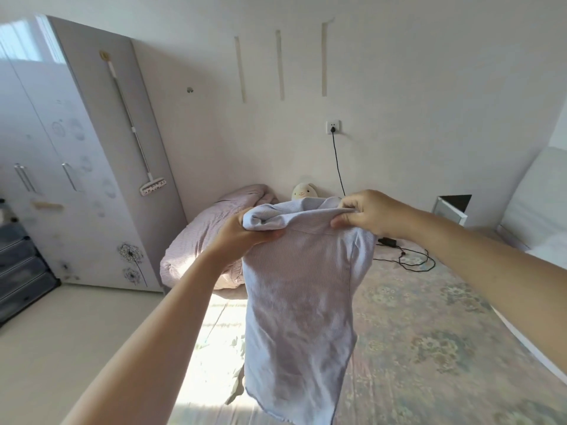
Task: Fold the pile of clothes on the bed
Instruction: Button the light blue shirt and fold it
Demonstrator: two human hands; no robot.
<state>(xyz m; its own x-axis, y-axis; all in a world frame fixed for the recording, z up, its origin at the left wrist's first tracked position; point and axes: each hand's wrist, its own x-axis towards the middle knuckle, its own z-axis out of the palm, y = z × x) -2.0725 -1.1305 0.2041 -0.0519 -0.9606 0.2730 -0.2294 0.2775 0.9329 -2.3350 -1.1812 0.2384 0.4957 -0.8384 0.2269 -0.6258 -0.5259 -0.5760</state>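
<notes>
A pale blue ribbed shirt is held up in the air above the bed, hanging down full length from its top edge. One end of that edge is gripped by the left hand, fingers curled around bunched fabric; the other end is pinched by the right hand between thumb and curled fingers. A rolled pink quilt and a plush toy are seen near the wall behind

The shirt I hold is finely ribbed, matt, pale blue cloth. At my twelve o'clock, a plush toy. The wardrobe at ten o'clock looks smooth, faintly glossy.
</notes>
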